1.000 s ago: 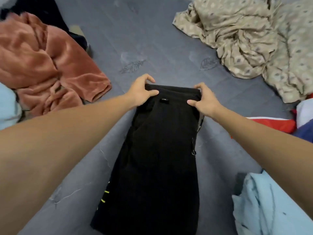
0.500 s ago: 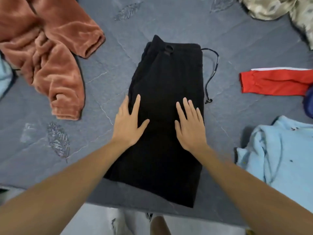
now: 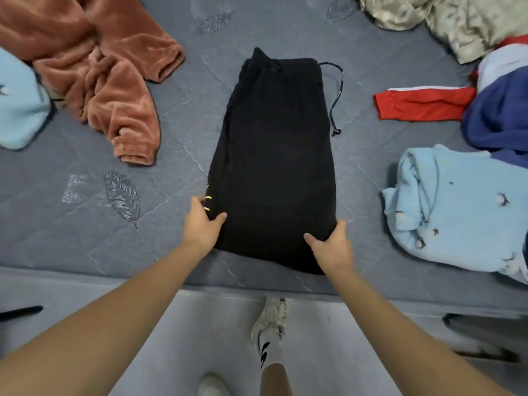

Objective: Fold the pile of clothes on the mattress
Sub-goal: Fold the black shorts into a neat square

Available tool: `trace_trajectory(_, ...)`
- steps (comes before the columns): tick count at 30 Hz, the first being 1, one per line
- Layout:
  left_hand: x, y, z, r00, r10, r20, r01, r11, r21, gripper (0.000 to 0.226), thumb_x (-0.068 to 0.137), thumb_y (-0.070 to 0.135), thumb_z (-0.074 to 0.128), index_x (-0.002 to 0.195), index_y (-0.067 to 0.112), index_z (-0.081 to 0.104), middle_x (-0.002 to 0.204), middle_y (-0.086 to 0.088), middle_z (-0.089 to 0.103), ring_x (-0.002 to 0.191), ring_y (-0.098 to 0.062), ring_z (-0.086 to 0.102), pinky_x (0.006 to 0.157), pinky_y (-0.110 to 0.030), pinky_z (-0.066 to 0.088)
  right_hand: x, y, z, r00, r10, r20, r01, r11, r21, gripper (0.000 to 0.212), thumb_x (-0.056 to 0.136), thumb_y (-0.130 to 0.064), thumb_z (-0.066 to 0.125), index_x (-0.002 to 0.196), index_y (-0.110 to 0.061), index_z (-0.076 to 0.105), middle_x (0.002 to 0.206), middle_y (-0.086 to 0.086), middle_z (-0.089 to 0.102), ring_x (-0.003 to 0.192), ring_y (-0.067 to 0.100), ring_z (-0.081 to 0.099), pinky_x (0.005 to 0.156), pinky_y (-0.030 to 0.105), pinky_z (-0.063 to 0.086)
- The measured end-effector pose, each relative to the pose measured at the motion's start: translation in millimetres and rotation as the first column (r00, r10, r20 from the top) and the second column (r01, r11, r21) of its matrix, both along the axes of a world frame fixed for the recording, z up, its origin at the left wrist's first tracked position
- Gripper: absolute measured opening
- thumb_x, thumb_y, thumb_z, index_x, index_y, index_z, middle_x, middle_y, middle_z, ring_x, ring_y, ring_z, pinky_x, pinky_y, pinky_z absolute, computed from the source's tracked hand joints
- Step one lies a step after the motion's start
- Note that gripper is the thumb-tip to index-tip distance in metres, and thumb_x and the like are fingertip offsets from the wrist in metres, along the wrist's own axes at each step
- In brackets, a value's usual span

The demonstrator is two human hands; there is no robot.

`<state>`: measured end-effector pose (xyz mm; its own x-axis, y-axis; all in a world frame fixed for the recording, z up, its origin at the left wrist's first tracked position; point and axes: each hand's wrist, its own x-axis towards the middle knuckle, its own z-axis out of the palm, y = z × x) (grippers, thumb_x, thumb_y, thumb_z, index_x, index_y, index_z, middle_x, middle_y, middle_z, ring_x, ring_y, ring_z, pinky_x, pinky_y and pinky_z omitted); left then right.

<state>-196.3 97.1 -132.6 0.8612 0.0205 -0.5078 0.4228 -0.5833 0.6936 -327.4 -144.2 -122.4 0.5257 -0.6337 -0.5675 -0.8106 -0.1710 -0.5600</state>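
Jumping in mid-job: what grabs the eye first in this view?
The black pants lying lengthwise mid-mattress, with the left hand and right hand gripping the near corners. Next, the rust fleece garment heaped at upper left, and the light blue garment bundled at right.

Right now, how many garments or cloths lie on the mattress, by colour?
Black: 1, the shorts both hands grip
Rust: 1
Light blue: 2
Red: 1
Navy: 1
Beige patterned: 1
Total: 7
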Motion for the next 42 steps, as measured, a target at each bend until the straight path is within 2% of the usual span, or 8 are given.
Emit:
trace_trajectory(8, -14, 17, 33, 0.986, -0.115, 0.123, 0.128, 0.987, -0.098, 0.048, 0.095, 0.001, 0.067, 0.129, 0.03, 0.05, 0.116, 0.001, 0.068, 0.105, -0.021, 0.063, 0.095, -0.035, 0.05, -13, -9, 24, 0.974, -0.153, 0.166, 0.105, 0.958, 0.265, 0.05, 0.094, -0.006, 0.073, 0.138, -0.014, 0.051, 0.136, 0.005, 0.064, 0.126, 0.022, 0.061, 0.111, 0.042, 0.049)
trace_trajectory(12, 7, 9, 50, 0.984, -0.127, 0.128, 0.148, 0.973, -0.177, 0.047, 0.095, 0.002, 0.066, 0.116, 0.043, 0.057, 0.116, -0.002, 0.067, 0.102, -0.025, 0.067, 0.074, -0.041, 0.061, 5, -22, 40, 0.931, -0.234, 0.28, 0.137, 0.935, 0.327, 0.057, 0.093, -0.005, 0.074, 0.138, -0.03, 0.047, 0.138, 0.002, 0.063, 0.125, 0.02, 0.063, 0.105, 0.038, 0.054)
trace_trajectory(19, 78, -30, 83, 0.994, 0.01, -0.107, -0.04, 0.959, -0.28, 0.019, 0.099, 0.003, 0.06, 0.096, 0.016, 0.074, 0.09, -0.007, 0.068, 0.058, -0.016, 0.068, 0.046, -0.025, 0.054, 75, -53, 64, 0.859, -0.439, 0.264, 0.267, 0.823, 0.502, 0.01, 0.094, -0.002, 0.071, 0.1, -0.009, 0.072, 0.12, 0.011, 0.067, 0.11, 0.026, 0.068, 0.067, 0.04, 0.064)
trace_trajectory(28, 253, -134, 87, 0.956, 0.215, -0.201, -0.272, 0.905, -0.328, 0.02, 0.102, 0.007, 0.056, 0.115, 0.001, 0.069, 0.106, -0.021, 0.071, 0.051, -0.016, 0.071, 0.045, -0.021, 0.055, 264, -127, 66, 0.797, -0.544, 0.261, 0.363, 0.778, 0.513, 0.013, 0.096, 0.002, 0.063, 0.086, -0.007, 0.064, 0.105, 0.015, 0.064, 0.096, 0.029, 0.069, 0.062, 0.034, 0.063)
trace_trajectory(35, 348, -196, 74, 0.946, 0.321, -0.053, -0.309, 0.832, -0.461, 0.014, 0.104, 0.006, 0.054, 0.11, 0.008, 0.067, 0.12, -0.019, 0.07, 0.073, -0.016, 0.076, 0.06, -0.022, 0.061, 385, -179, 38, 0.744, -0.55, 0.379, 0.295, 0.779, 0.553, 0.032, 0.1, -0.001, 0.061, 0.131, -0.009, 0.058, 0.113, 0.013, 0.065, 0.089, 0.024, 0.075, 0.079, 0.035, 0.064)
trace_trajectory(37, 351, -195, 65, 0.968, 0.219, 0.118, -0.151, 0.895, -0.419, 0.031, 0.103, 0.011, 0.058, 0.133, 0.018, 0.059, 0.126, -0.009, 0.064, 0.102, -0.018, 0.071, 0.083, -0.03, 0.06, 389, -178, 33, 0.795, -0.38, 0.473, 0.194, 0.898, 0.395, 0.054, 0.101, -0.01, 0.061, 0.151, -0.02, 0.044, 0.124, 0.008, 0.063, 0.109, 0.02, 0.069, 0.098, 0.04, 0.058)
trace_trajectory(39, 339, -187, 45, 0.906, -0.068, 0.417, 0.141, 0.979, -0.147, 0.051, 0.101, 0.019, 0.062, 0.149, 0.027, 0.047, 0.136, -0.002, 0.055, 0.126, -0.016, 0.054, 0.108, -0.034, 0.045, 373, -167, 23, 0.859, 0.027, 0.512, 0.003, 0.998, -0.059, 0.064, 0.1, -0.016, 0.06, 0.158, -0.022, 0.034, 0.143, 0.004, 0.053, 0.132, 0.017, 0.051, 0.116, 0.038, 0.041)
trace_trajectory(42, 308, -175, 10, 0.656, -0.615, 0.437, 0.466, 0.786, 0.406, 0.065, 0.102, 0.042, 0.055, 0.161, 0.036, 0.028, 0.167, -0.003, 0.027, 0.156, -0.025, 0.021, 0.125, -0.046, 0.024, 340, -141, -4, 0.785, 0.555, 0.275, -0.358, 0.769, -0.53, 0.063, 0.106, -0.028, 0.05, 0.163, -0.026, 0.025, 0.168, 0.002, 0.026, 0.156, 0.02, 0.02, 0.126, 0.039, 0.022)
